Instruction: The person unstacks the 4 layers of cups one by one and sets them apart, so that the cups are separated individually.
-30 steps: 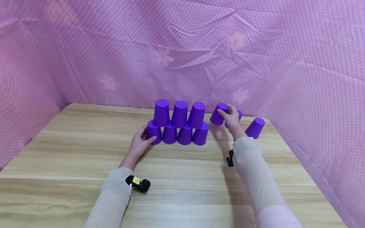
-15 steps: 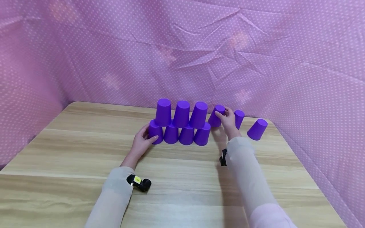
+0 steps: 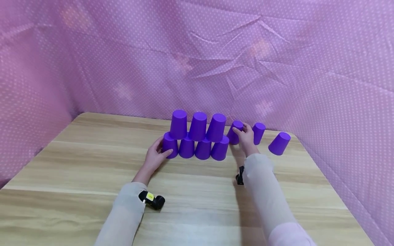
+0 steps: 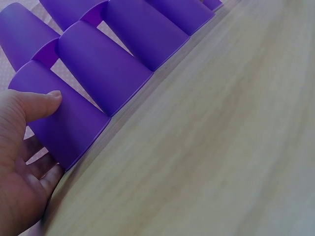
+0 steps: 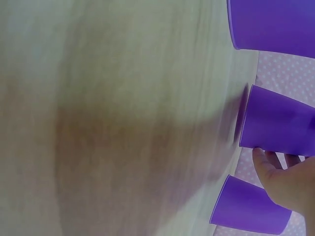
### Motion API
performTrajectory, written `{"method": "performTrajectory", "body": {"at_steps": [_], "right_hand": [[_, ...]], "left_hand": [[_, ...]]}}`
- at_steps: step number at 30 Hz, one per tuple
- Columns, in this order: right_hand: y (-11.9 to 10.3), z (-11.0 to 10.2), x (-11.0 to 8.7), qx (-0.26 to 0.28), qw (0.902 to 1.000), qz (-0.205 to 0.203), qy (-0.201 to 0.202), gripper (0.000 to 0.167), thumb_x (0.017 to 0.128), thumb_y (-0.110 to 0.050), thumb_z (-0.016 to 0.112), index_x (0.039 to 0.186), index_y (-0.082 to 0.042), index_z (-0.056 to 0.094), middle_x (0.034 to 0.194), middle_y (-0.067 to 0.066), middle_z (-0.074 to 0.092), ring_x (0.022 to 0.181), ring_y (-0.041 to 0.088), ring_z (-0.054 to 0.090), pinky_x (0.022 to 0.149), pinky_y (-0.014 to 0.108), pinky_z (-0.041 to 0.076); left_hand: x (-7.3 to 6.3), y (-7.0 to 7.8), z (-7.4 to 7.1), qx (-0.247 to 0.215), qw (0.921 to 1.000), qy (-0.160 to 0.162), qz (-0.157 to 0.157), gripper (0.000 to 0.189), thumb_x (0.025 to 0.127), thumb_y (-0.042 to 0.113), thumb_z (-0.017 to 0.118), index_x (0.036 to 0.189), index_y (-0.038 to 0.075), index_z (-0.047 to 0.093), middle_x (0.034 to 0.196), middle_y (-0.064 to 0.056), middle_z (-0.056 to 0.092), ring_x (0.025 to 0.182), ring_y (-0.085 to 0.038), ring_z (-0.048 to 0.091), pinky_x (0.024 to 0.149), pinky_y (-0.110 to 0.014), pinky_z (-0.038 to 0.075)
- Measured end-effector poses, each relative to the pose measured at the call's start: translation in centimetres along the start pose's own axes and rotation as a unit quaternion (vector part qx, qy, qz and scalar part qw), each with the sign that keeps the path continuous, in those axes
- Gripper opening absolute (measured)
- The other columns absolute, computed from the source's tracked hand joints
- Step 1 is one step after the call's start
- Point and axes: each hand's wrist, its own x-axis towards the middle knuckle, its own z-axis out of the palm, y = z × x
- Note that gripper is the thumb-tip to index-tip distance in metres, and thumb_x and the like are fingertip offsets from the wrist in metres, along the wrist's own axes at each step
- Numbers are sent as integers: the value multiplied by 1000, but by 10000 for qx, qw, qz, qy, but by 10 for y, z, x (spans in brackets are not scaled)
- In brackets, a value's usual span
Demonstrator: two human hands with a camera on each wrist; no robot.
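Upside-down purple cups stand in two tiers, with a top row of three (image 3: pixel 197 127) resting across the bottom row (image 3: pixel 186 148). My left hand (image 3: pixel 154 158) holds the leftmost bottom cup (image 4: pixel 66 123), thumb across its front and fingers behind. To the right of the tiers, my right hand (image 3: pixel 247 139) grips another upside-down cup (image 3: pixel 235 134) from its right side. In the right wrist view this cup (image 5: pixel 278 120) is close over the table, with a dark shadow strip beside its rim. Fingers of the right hand are partly hidden behind it.
Two more upside-down purple cups stand at the back right, one cup (image 3: pixel 259 133) just past my right hand and another cup (image 3: pixel 279 143) farther right. Pink dotted cloth (image 3: pixel 197 61) hangs behind the wooden table (image 3: pixel 191 205).
My right hand has moved left and down with its cup, toward the tiers, uncovering the cup behind it. My left hand stays at the leftmost cup. The head view has shifted slightly.
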Motion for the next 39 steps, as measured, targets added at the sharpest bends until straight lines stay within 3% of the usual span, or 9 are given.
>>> {"method": "performTrajectory", "body": {"at_steps": [7,11,18,25,32,39], "right_hand": [[0,-1,4,-109,9999,18,-11,56,78,-3,60,128,-3,33,127,19,40,114,28,40,95,37,33],[-1,0,5,-246,9997,74,-55,58,79,-4,60,129,-4,32,127,18,39,114,28,39,95,37,32],[-7,-2,4,-293,9994,168,-83,58,80,-4,59,131,-4,30,128,16,39,114,27,39,94,36,33],[2,-7,11,-206,9997,115,4,60,76,-7,65,128,-4,34,126,18,40,112,27,42,92,36,36],[0,-8,7,-597,9982,108,-13,61,79,-7,61,131,-2,29,128,21,37,114,31,38,95,37,32],[-4,-9,2,-87,9993,346,-146,67,78,-3,61,134,-6,25,134,15,30,116,28,36,92,35,36]], "left_hand": [[2,0,-2,-5,10000,38,-14,62,79,5,61,132,3,31,129,-22,35,119,-30,32,98,-36,27],[-1,7,-3,-136,9999,30,-41,61,79,3,61,132,1,31,129,-24,34,119,-31,31,98,-37,26],[4,-2,-1,-138,9999,46,63,61,78,4,62,132,3,32,129,-21,35,119,-28,33,98,-34,27],[4,-1,0,-130,9999,18,56,61,78,5,62,132,4,33,129,-21,36,119,-28,33,98,-35,27],[3,-1,-1,-98,9999,-8,68,60,79,4,61,132,3,32,129,-21,36,118,-28,33,98,-36,28],[5,-3,-3,-23,10000,13,20,61,78,5,62,132,5,33,129,-20,36,118,-29,33,97,-36,28]]}}
